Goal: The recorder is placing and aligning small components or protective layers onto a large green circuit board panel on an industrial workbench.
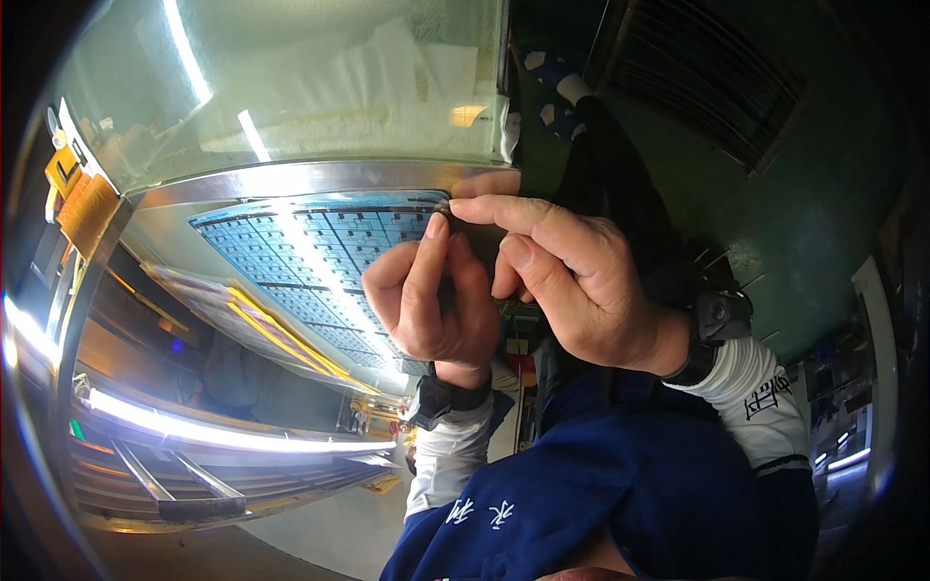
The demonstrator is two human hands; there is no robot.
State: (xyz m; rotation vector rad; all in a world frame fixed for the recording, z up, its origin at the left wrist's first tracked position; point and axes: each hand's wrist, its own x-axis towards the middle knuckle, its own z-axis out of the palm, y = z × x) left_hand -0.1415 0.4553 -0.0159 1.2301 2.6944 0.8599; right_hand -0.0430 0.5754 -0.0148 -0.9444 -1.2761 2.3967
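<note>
A blue sheet (320, 252) with a dark grid pattern of lines and small squares lies flat on the glass-like surface, a bright light reflection running across it. My left hand (431, 305) is closed over its right edge, one fingertip raised at the sheet's far right corner. What the curled fingers hold, if anything, is hidden. From the right, my right hand (586, 276) reaches to that same corner with its index finger stretched out. Its thumb is apart from the index, and the other fingers are bent under. A tiny dark spot shows between the two fingertips.
A metal frame bar (320, 179) runs just beyond the sheet, with a pale glass panel (320, 87) behind it. Nearer lie clear-covered papers with a yellow strip (291, 339). A lit tube (194, 421) and a metal rack (199, 505) are at lower left.
</note>
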